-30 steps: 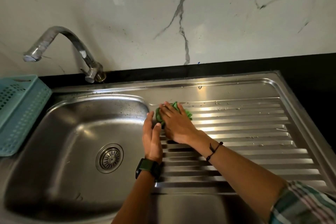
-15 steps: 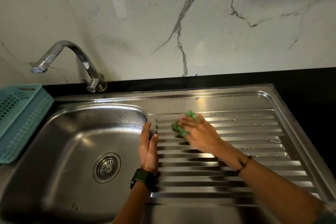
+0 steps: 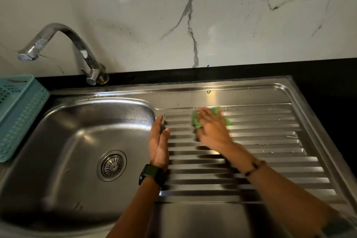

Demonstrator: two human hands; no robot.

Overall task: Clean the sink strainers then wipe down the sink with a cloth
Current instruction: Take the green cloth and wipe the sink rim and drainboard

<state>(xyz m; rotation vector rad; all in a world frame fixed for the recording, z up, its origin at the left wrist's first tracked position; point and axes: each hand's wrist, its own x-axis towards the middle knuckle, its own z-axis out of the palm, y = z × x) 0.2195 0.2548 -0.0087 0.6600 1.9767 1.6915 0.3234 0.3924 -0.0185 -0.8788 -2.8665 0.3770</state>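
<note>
Right hand [image 3: 213, 131], centre-right of frame, lies palm-down with fingers stretched nearly flat and only slightly spread, pressing a green cloth [image 3: 197, 122] onto the ribbed draining board [image 3: 270, 141]. No curl around the cloth, just flat pressure; the cloth shows at the fingertips and on both sides of the hand. Hand is motion-blurred, so exact finger gaps are hard to tell. A dark cord bracelet [image 3: 253, 168] sits on that wrist.

Left hand [image 3: 159, 143], centre of frame, stands on its edge with fingers straight and together, holding nothing. It rests along the ridge where the basin meets the draining board, fingertips pointing to the top of the frame. A dark watch [image 3: 151, 175] is on that wrist; its face is not readable.

The cloth sits at the upper end of the ribs, near the flat back strip of the sink [image 3: 241, 95], well right of the basin.

The strainer [image 3: 112, 165] is seated in the drain, lower left of centre, with nothing touching it. Water droplets dot the basin's far wall and the ribs.

Tap [image 3: 63, 42] curves at upper left, spout pointing left. Teal plastic basket [image 3: 21, 114] stands at the left edge, beside the basin. White marbled wall [image 3: 212, 15] fills the top.

No brand, label or writing can be read anywhere.
</note>
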